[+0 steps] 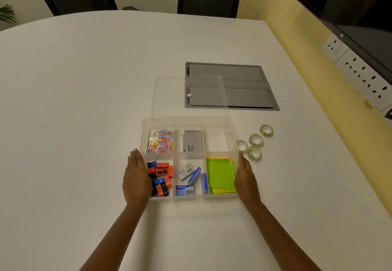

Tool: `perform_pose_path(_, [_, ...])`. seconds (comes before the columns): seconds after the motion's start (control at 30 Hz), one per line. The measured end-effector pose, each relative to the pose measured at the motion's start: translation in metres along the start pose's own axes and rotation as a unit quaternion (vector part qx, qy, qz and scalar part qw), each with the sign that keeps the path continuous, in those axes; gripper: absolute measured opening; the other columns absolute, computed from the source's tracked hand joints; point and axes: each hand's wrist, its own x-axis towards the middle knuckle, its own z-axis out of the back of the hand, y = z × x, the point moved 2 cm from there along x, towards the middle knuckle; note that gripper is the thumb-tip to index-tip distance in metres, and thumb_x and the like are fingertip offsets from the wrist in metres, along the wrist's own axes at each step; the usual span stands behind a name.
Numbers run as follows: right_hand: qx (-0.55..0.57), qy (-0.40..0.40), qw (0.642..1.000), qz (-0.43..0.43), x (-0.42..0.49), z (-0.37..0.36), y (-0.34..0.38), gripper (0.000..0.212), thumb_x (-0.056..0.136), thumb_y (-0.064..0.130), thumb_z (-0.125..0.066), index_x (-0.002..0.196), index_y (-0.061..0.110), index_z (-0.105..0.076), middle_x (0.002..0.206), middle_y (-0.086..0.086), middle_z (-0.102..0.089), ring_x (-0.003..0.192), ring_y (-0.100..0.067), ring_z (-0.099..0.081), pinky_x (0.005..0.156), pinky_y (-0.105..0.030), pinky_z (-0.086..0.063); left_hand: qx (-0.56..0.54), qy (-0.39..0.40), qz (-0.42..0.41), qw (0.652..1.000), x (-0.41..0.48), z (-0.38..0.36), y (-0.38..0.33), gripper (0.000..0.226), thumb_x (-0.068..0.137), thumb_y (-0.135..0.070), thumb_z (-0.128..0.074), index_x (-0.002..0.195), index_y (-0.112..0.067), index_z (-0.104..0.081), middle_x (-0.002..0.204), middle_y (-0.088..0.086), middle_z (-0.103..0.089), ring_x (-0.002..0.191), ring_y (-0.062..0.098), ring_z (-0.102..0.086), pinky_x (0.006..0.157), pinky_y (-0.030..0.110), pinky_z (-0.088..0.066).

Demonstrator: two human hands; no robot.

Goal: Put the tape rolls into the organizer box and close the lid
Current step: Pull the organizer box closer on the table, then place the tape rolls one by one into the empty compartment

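Observation:
A clear organizer box stands open on the white table, divided into several compartments; the far right one holds nothing. Its clear lid lies flat just behind it. Several clear tape rolls lie on the table right of the box, one touching its wall. My left hand lies flat against the box's left side. My right hand rests against its right side. Both have straight fingers and hold nothing else.
The box holds coloured paper clips, sharpeners, staple boxes, a grey card pack and green sticky notes. A grey cable hatch is set in the table behind. Wall sockets at right.

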Motion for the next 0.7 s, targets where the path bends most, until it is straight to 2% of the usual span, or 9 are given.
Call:
perform_pose_path(0.13, [0.146, -0.039, 0.989, 0.006, -0.002, 0.008, -0.007, 0.039, 0.099, 0.007, -0.034, 0.138, 0.003, -0.036, 0.140, -0.016, -0.047, 0.126, -0.029, -0.048, 0.095, -0.024, -0.037, 0.093, -0.010, -0.031, 0.995, 0.002, 0.000, -0.003, 0.067, 0.086, -0.003, -0.051, 0.143, -0.002, -0.017, 0.152, 0.024, -0.020, 0.142, 0.038, -0.017, 0.116, 0.051, -0.018])
perform_pose_path(0.2, [0.165, -0.091, 0.982, -0.016, 0.005, 0.014, -0.012, 0.034, 0.099, 0.010, -0.038, 0.129, -0.001, -0.046, 0.133, -0.020, -0.052, 0.125, -0.032, -0.049, 0.097, -0.028, -0.038, 0.107, -0.026, -0.060, 0.992, 0.003, 0.000, -0.012, 0.062, 0.088, -0.006, -0.050, 0.142, 0.000, -0.020, 0.152, 0.026, -0.018, 0.143, 0.040, -0.013, 0.116, 0.052, -0.015])
perform_pose_path(0.27, [0.137, -0.126, 0.982, -0.032, 0.015, 0.019, -0.019, 0.030, 0.097, 0.007, -0.043, 0.124, -0.004, -0.051, 0.128, -0.025, -0.052, 0.120, -0.037, -0.050, 0.098, -0.040, -0.043, 0.103, -0.032, -0.088, 0.990, 0.005, -0.005, -0.024, 0.054, 0.093, -0.012, -0.043, 0.142, -0.002, -0.022, 0.152, 0.025, -0.018, 0.143, 0.039, -0.013, 0.117, 0.051, -0.013])
perform_pose_path(0.33, [0.070, -0.116, 0.990, -0.039, 0.026, 0.022, -0.025, 0.032, 0.093, 0.002, -0.048, 0.124, -0.005, -0.051, 0.130, -0.027, -0.048, 0.121, -0.040, -0.047, 0.101, -0.047, -0.043, 0.100, -0.015, -0.111, 0.989, 0.008, -0.013, -0.039, 0.053, 0.096, -0.021, -0.036, 0.144, -0.005, -0.018, 0.155, 0.021, -0.014, 0.145, 0.034, -0.010, 0.118, 0.048, -0.009])
perform_pose_path(0.53, [-0.076, -0.039, 0.994, -0.071, 0.042, 0.023, -0.037, 0.035, 0.091, 0.012, -0.055, 0.123, -0.001, -0.051, 0.140, -0.023, -0.036, 0.124, -0.042, -0.041, 0.099, -0.047, -0.042, 0.109, 0.026, -0.161, 0.980, 0.019, -0.036, -0.072, 0.057, 0.097, -0.034, -0.029, 0.145, -0.009, -0.012, 0.157, 0.016, -0.008, 0.146, 0.029, -0.005, 0.119, 0.043, -0.006])
perform_pose_path(0.6, [-0.081, -0.037, 0.993, -0.073, 0.046, 0.024, -0.039, 0.032, 0.091, 0.012, -0.055, 0.121, -0.002, -0.054, 0.140, -0.024, -0.037, 0.123, -0.042, -0.042, 0.098, -0.047, -0.043, 0.120, 0.041, -0.168, 0.978, 0.024, -0.041, -0.076, 0.057, 0.097, -0.036, -0.028, 0.145, -0.011, -0.011, 0.157, 0.015, -0.006, 0.146, 0.028, -0.002, 0.119, 0.043, -0.004])
perform_pose_path(0.7, [-0.021, -0.059, 0.994, -0.084, 0.051, 0.029, -0.039, 0.029, 0.091, 0.009, -0.055, 0.115, -0.006, -0.057, 0.136, -0.025, -0.041, 0.119, -0.043, -0.047, 0.097, -0.047, -0.043, 0.130, 0.055, -0.170, 0.975, 0.032, -0.045, -0.073, 0.058, 0.097, -0.037, -0.027, 0.145, -0.011, -0.010, 0.158, 0.015, -0.004, 0.146, 0.028, -0.001, 0.119, 0.043, -0.004])
